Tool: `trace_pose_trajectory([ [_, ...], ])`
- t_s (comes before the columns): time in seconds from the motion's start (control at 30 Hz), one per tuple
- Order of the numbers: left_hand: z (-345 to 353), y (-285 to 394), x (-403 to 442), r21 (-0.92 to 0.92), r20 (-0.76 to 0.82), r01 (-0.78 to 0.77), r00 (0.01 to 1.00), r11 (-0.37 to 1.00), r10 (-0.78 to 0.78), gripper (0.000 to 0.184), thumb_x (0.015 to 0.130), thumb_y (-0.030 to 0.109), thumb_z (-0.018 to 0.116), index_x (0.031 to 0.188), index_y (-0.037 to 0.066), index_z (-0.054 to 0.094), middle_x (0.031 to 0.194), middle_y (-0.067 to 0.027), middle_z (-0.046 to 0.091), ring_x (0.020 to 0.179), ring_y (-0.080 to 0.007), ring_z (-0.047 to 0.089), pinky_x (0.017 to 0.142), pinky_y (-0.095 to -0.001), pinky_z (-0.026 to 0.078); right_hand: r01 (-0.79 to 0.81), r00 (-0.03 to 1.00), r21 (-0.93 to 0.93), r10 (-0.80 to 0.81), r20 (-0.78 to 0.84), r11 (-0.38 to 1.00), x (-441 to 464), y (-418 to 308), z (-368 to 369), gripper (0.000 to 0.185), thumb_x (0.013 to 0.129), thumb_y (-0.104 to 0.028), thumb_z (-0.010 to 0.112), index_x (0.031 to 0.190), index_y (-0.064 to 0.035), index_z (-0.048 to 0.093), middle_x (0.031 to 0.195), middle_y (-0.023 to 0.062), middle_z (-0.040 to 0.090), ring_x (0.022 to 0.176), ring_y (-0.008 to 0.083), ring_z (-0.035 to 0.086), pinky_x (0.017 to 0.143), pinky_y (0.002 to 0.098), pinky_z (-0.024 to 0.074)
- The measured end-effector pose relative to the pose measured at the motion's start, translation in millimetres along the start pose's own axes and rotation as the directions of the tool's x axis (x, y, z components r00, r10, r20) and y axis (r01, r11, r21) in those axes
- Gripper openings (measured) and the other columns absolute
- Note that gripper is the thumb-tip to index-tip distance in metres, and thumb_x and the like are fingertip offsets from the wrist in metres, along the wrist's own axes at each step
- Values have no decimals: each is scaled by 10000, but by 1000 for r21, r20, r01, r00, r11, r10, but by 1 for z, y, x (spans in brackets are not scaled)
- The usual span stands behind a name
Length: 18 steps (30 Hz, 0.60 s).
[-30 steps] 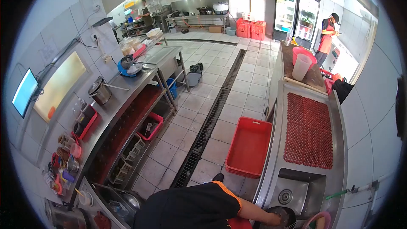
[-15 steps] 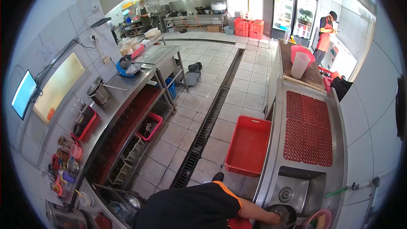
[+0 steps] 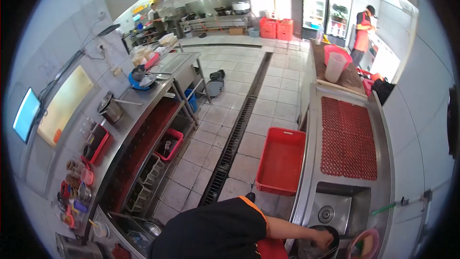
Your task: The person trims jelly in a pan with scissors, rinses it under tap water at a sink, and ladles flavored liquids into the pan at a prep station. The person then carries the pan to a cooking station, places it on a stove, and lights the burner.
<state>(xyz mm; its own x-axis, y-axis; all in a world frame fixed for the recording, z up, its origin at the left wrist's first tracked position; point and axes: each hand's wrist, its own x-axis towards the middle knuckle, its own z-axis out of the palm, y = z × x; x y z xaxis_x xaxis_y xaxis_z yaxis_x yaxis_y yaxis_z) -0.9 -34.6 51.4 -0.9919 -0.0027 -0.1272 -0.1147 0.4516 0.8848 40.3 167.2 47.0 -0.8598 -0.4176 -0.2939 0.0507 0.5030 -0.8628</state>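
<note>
My left hand [image 3: 323,239] reaches from a black sleeve [image 3: 215,228] with orange trim into a dark round pan [image 3: 337,242] at the lower right. Its fingers point down and look curled inside the pan, where something greyish and wet-looking lies; what they grip is too blurred to name. My right hand is outside the frame. Just beyond the pan is the steel sink basin [image 3: 327,214] with its round drain. To the right of the pan stands a pink basin [image 3: 366,240] with something pale in it.
A red crate [image 3: 281,159] sits on the floor beside the counter. Red perforated mats [image 3: 347,139] cover the drainboard. A floor drain grate [image 3: 235,136] runs down the aisle. A steel worktable [image 3: 139,105] with pots lines the left. A person [image 3: 362,33] stands at the far right.
My left hand has shifted slightly right and up within the pan. The view has shifted slightly. A person at the back left shows more clearly.
</note>
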Motion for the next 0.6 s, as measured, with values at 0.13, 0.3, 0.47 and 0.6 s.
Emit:
trace_pose_trajectory([
  [0.13,4,-17,5,-144,-74,-31,997,989,21,249,696,249,669,876,80,636,786,-88,635,716,-205,592,608,-368,477,-6,999,240,18,-47,971,-5,-3,11,247,845,-169,640,1000,21,602,874,82,633,764,152,577,663,276,473],
  [0.3,-17,1,-16,-786,32,64,998,614,-63,139,763,38,628,874,70,551,740,-21,589,666,-111,568,622,-256,463,101,994,124,-94,-62,987,-28,-47,15,282,796,-185,720,982,-10,600,791,29,604,672,92,538,588,238,432],
  [0.47,-22,4,-24,-787,135,173,985,591,-109,132,784,-12,596,896,43,555,872,-32,603,792,-123,590,720,-256,482,-223,975,383,213,68,896,-35,-52,23,319,776,-226,740,985,-23,609,757,-6,586,669,72,523,594,222,418],
  [0.6,-22,11,-28,-732,180,241,971,638,-159,131,803,-6,600,924,27,566,912,-44,605,824,-123,591,743,-249,481,-167,983,423,184,0,891,-40,-48,29,334,763,-234,747,987,-23,617,753,4,592,661,70,519,587,219,403],
])
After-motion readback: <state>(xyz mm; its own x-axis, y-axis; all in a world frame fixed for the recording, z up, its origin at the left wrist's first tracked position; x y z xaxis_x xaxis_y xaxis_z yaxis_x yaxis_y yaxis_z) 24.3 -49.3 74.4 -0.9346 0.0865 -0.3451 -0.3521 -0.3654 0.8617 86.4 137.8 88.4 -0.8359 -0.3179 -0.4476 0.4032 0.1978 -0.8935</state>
